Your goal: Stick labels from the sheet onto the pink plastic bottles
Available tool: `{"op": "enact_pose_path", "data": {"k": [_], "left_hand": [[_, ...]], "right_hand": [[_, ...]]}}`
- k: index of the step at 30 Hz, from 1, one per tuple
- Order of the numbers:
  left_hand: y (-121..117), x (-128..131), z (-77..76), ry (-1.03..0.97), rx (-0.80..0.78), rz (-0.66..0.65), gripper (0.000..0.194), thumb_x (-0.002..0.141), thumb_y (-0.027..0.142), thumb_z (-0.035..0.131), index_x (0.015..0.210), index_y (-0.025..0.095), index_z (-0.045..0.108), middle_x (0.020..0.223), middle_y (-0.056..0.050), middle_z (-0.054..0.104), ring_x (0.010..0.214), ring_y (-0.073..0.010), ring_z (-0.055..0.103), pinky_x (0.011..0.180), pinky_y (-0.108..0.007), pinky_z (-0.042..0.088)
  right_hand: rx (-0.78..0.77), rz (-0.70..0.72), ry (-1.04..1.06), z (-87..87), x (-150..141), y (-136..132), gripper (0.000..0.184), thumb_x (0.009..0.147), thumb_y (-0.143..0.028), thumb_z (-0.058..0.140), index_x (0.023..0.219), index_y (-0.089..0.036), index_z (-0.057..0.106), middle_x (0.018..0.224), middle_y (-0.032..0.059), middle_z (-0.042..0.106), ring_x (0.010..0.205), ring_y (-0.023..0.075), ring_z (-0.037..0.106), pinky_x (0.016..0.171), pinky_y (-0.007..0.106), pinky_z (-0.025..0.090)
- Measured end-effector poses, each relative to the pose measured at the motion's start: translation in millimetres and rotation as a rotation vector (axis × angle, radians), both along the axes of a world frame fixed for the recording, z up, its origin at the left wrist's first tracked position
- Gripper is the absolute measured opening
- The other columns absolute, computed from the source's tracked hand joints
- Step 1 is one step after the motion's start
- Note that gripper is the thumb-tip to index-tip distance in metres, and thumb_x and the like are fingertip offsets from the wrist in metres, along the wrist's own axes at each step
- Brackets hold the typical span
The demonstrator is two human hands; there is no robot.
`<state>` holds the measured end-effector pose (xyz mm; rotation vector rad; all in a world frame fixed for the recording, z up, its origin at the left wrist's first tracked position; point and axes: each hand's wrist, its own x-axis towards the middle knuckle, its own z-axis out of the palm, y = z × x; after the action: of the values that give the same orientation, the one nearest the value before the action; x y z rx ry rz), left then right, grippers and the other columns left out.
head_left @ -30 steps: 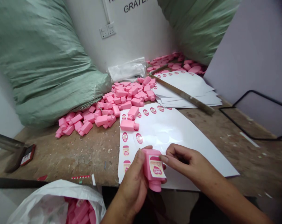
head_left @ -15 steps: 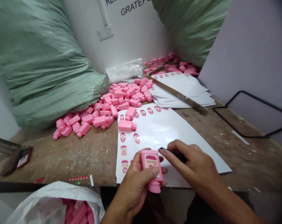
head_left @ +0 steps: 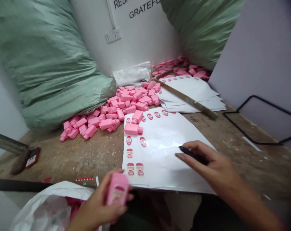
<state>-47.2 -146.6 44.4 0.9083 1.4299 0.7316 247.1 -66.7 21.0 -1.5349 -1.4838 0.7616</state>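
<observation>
A: Left hand (head_left: 97, 205)?
B: Grasping one pink bottle (head_left: 118, 189), labelled, just beside a white plastic bag (head_left: 44, 208).
A: Right hand (head_left: 208, 163)?
B: Gripping a small black object (head_left: 193, 155), above a label sheet (head_left: 164, 160).

And here's the worker, folks, bare-armed at the bench! The left hand (head_left: 97, 205) comes in blurred at the near edge, while the right hand (head_left: 208, 163) shows up sharper over on the right. Look at those long, slim fingers (head_left: 184, 156), with smooth, rounded nails! The right forearm (head_left: 251, 202) runs bare out of the near right corner. Down between the arms, a dark garment (head_left: 145, 218) sits in shadow, too dim to make out its cut.
</observation>
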Motion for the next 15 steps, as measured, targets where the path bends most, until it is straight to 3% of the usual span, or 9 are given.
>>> {"op": "enact_pose_path", "data": {"k": [3, 5, 6, 8, 11, 13, 15], "left_hand": [[-34, -87, 5.3, 0.535, 0.179, 0.145, 0.071, 0.051, 0.04, 0.082, 0.119, 0.037, 0.06, 0.121, -0.006, 0.066, 0.116, -0.04, 0.055, 0.098, -0.057, 0.041], [-40, -118, 10.5, 0.724, 0.188, 0.189, 0.075, 0.049, 0.041, 0.083, 0.12, 0.037, 0.059, 0.125, -0.004, 0.065, 0.121, -0.0404, 0.052, 0.104, -0.058, 0.036], [-36, -120, 13.0, 0.767, 0.199, 0.18, 0.074, 0.053, 0.043, 0.081, 0.123, 0.036, 0.058, 0.129, -0.004, 0.063, 0.123, -0.0392, 0.051, 0.105, -0.057, 0.035], [-13, -99, 16.2, 0.779, 0.262, 0.109, 0.065, 0.066, 0.044, 0.073, 0.128, 0.034, 0.055, 0.135, -0.005, 0.058, 0.125, -0.0349, 0.05, 0.106, -0.053, 0.034], [50, -34, 12.6, 0.719, 0.509, -0.007, 0.047, 0.079, 0.038, 0.061, 0.124, 0.027, 0.058, 0.134, -0.009, 0.058, 0.123, -0.0306, 0.052, 0.104, -0.048, 0.037], [99, 6, 4.3, 0.683, 0.693, -0.111, 0.043, 0.08, 0.027, 0.058, 0.122, 0.022, 0.059, 0.133, -0.012, 0.057, 0.125, -0.0282, 0.049, 0.107, -0.044, 0.033], [142, 31, -6.0, 0.673, 0.735, -0.145, 0.046, 0.077, 0.016, 0.057, 0.123, 0.018, 0.059, 0.135, -0.014, 0.054, 0.129, -0.0283, 0.044, 0.11, -0.042, 0.028]], "right_hand": [[-0.027, -0.158, -0.105, -3.5, 39, 2, 0.039, 0.076, -0.062, 0.056, 0.089, -0.025, 0.061, 0.09, 0.0074, 0.067, 0.08, 0.0254, 0.061, 0.069, 0.038, 0.045], [-0.093, -0.242, -0.228, -7.9, 63, 0, 0.036, 0.08, -0.059, 0.053, 0.092, -0.025, 0.061, 0.092, 0.0099, 0.068, 0.072, 0.0239, 0.06, 0.064, 0.04, 0.044], [-0.117, -0.26, -0.275, -10.8, 71, -2, 0.035, 0.081, -0.058, 0.052, 0.093, -0.026, 0.06, 0.091, 0.0101, 0.068, 0.066, 0.0219, 0.059, 0.061, 0.04, 0.043], [-0.12, -0.259, -0.322, -16.8, 78, -4, 0.034, 0.082, -0.058, 0.051, 0.094, -0.026, 0.059, 0.086, 0.0097, 0.068, 0.055, 0.019, 0.056, 0.055, 0.039, 0.042], [-0.06, -0.15, -0.303, -22.0, 63, -4, 0.038, 0.08, -0.061, 0.05, 0.093, -0.027, 0.061, 0.087, 0.0089, 0.07, 0.057, 0.0225, 0.06, 0.053, 0.039, 0.046], [-0.013, -0.033, -0.28, -21.3, 41, -2, 0.04, 0.076, -0.064, 0.053, 0.09, -0.027, 0.064, 0.087, 0.0074, 0.072, 0.066, 0.027, 0.065, 0.058, 0.04, 0.05], [0.03, 0.058, -0.286, -19.2, 17, 1, 0.04, 0.076, -0.064, 0.053, 0.087, -0.027, 0.066, 0.085, 0.0054, 0.072, 0.073, 0.0286, 0.066, 0.063, 0.041, 0.051]]}}
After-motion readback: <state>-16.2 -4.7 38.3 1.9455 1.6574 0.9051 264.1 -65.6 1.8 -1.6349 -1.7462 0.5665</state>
